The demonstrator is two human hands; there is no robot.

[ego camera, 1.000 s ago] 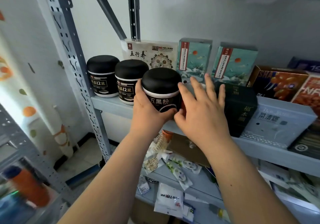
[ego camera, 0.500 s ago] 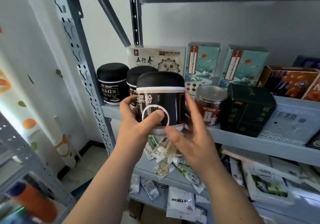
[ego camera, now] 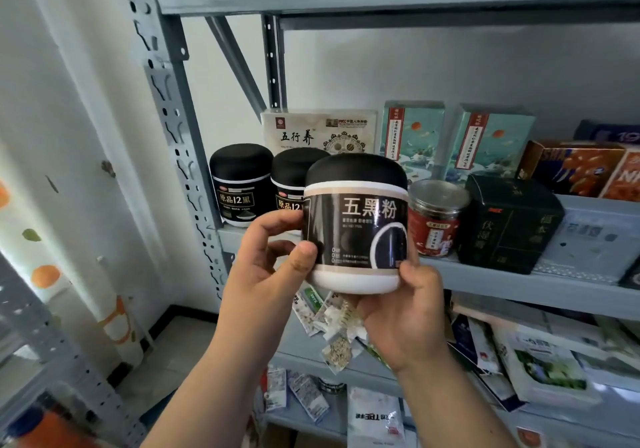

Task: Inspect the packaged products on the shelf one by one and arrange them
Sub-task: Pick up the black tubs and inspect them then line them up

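The jar [ego camera: 356,222] has a black lid, black label and white bottom (upright). It is up in front of the shelf [ego camera: 502,283]. The left hand [ego camera: 266,271] and right hand [ego camera: 403,316] both grip it.

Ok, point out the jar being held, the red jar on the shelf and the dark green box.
held jar [ego camera: 356,226], head view, on its black label.
red jar [ego camera: 434,233], head view, on its red label.
dark green box [ego camera: 498,236], head view, on its front face.
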